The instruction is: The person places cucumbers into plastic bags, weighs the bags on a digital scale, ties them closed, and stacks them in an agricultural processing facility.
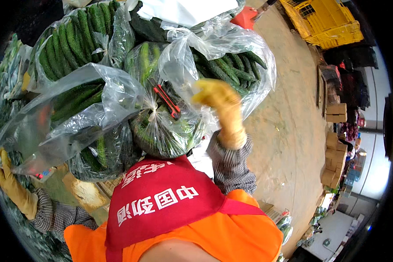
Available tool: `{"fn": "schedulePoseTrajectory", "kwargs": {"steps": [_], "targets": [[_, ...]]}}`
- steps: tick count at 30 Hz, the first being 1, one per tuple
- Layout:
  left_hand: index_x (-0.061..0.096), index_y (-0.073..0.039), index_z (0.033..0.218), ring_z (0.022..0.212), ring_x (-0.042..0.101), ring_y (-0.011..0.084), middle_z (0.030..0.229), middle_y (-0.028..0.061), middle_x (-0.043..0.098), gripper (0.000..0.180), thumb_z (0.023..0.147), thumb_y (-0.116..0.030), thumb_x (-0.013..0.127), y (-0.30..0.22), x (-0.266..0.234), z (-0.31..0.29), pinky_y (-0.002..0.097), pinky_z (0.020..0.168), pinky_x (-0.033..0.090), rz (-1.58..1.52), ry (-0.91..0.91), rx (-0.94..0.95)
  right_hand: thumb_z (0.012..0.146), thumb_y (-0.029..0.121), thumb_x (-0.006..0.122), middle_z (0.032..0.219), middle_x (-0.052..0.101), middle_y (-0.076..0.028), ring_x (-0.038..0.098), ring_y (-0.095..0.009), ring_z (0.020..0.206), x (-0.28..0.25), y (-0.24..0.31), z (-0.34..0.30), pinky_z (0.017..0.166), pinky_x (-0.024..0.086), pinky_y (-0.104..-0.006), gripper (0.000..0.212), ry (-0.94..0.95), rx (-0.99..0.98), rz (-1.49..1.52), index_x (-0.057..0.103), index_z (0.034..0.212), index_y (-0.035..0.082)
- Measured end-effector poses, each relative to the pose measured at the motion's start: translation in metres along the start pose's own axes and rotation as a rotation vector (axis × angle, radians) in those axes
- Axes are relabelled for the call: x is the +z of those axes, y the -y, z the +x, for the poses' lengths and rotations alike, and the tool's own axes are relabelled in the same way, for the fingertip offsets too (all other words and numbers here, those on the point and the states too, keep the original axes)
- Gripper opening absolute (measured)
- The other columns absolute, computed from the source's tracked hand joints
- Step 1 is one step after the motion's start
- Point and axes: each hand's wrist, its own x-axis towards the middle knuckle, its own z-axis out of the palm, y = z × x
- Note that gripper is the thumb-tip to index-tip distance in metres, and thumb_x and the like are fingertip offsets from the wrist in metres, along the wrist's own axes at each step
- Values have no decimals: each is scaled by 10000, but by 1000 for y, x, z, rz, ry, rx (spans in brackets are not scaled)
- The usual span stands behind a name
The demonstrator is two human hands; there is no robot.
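Observation:
My left hand [14, 185], in a yellow work glove, is at the far left with its fingers on the edge of a clear plastic bag [102, 98]. That bag is pulled wide and has dark green cucumbers [76, 101] in it. My right hand [220, 102], gloved the same way, is raised over the near side of another open bag [264, 56] of cucumbers [225, 67]. Motion smears its fingers, so its grip is unclear. A red and black utility knife [166, 101] lies between the hands, on top of a knotted bag of green vegetables [168, 133].
More bagged cucumbers [70, 43] are piled at the back left. White sheeting [183, 11] covers part of the far pile. A yellow crate [325, 22] stands on the floor at the far right, with cardboard boxes [334, 159] along the right wall. Bare brown floor [284, 131] stretches between.

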Motion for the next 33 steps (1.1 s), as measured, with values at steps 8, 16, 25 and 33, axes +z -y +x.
{"fn": "schedulePoseTrajectory", "kwargs": {"steps": [8,16,25,33], "targets": [[362,7,1241,1001,509,237,1204,185,446,578,759,-166,630,-182,232,-162,319,806,440,-177,596,-90,822,236,553,975,587,-149,569,-267,852,-30,-156,5,753,461,-344,399,37,-9,-582,475,1159,37],[374,-24,1279,817,578,192,1018,118,577,598,735,-20,621,-88,393,-204,256,718,478,-270,696,-270,847,151,512,1005,587,-175,576,-282,922,-18,-113,-4,825,447,-319,313,309,-254,-426,513,1126,10],[482,-19,1187,724,543,99,890,48,593,439,762,47,571,-142,388,-178,198,630,444,-331,623,-283,662,422,696,1031,534,-202,555,-280,915,-45,-116,71,784,461,-361,1004,361,210,-1324,122,1354,-27],[487,-36,1183,692,517,74,841,22,574,451,751,44,587,-135,381,-163,187,601,426,-385,606,-267,618,368,703,1126,482,-212,533,-306,989,-45,-119,85,823,440,-374,1087,361,215,-1164,27,1360,-51]]}}
